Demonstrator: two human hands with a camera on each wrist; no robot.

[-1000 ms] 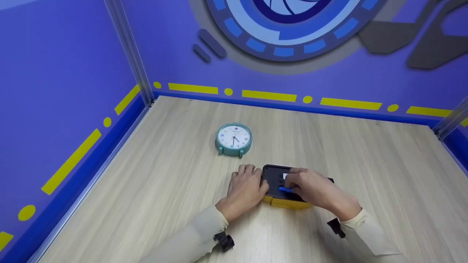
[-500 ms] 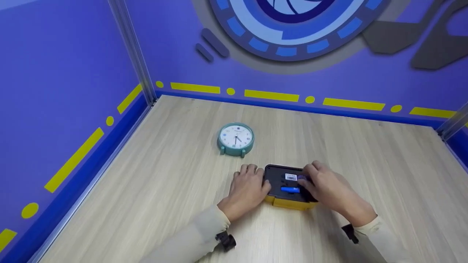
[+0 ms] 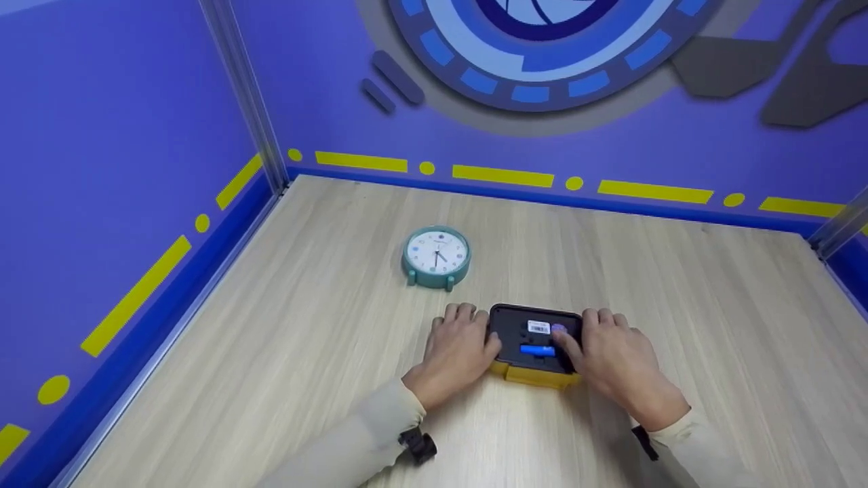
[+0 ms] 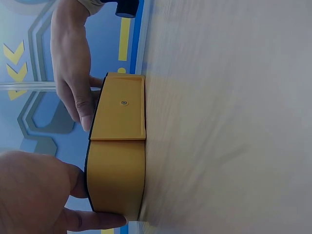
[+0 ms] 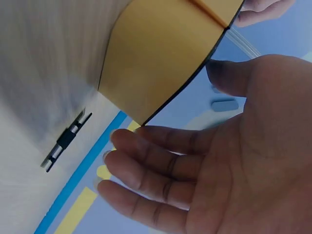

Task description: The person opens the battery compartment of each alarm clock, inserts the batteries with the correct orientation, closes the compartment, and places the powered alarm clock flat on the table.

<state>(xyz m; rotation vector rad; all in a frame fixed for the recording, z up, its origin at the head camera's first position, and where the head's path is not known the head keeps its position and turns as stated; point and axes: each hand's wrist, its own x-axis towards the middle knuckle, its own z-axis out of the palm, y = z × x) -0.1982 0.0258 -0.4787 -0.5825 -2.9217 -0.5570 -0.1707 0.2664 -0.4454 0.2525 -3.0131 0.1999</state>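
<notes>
A yellow box-shaped device [image 3: 542, 377] lies with its black back [image 3: 508, 332] facing up. Set into that back are a blue battery-like cylinder [image 3: 537, 350], a white barcode label [image 3: 539, 327] and a small purple round spot [image 3: 559, 328]. My left hand [image 3: 458, 349] grips the device's left end, thumb at the black rim. At the other end my right hand [image 3: 620, 359] holds on, its thumb [image 3: 568, 344] reaching over the back beside the cylinder. The right wrist view shows that thumb at the black edge, with the index fingertip at the corner.
A teal round clock [image 3: 436, 256] lies face up farther back on the wooden table [image 3: 325, 285]. In the right wrist view, a slim black piece with shiny parts [image 5: 66, 139] lies near the device. Blue-purple panels [image 3: 135, 169] border the table at the back and left.
My right hand has moved right, from over the middle of the device's back to its right end, uncovering the label and blue cylinder. My left hand stays in place.
</notes>
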